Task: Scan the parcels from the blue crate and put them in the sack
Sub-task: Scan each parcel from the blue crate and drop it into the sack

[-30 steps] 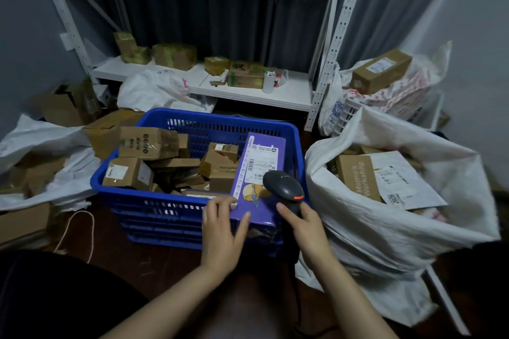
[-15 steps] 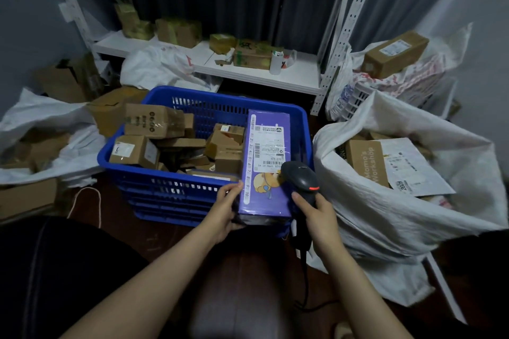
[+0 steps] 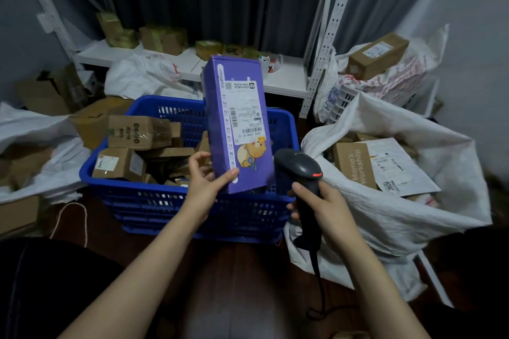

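Brown box [image 3: 354, 166] reads "Momo's Workshop"; purple parcel [image 3: 237, 121] numbered perhaps 1–9.

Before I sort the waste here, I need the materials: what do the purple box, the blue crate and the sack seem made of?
Purple box: probably printed cardboard, faintly glossy; crisp folded edges, paper label stuck on. Blue crate: rigid moulded plastic, going by its slotted walls. Sack: likely woven plastic cloth, white and matte, with stiff crinkles.

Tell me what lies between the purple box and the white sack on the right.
In the head view, the black scanner, gripped by the right hand, stands between the purple box and the white sack.
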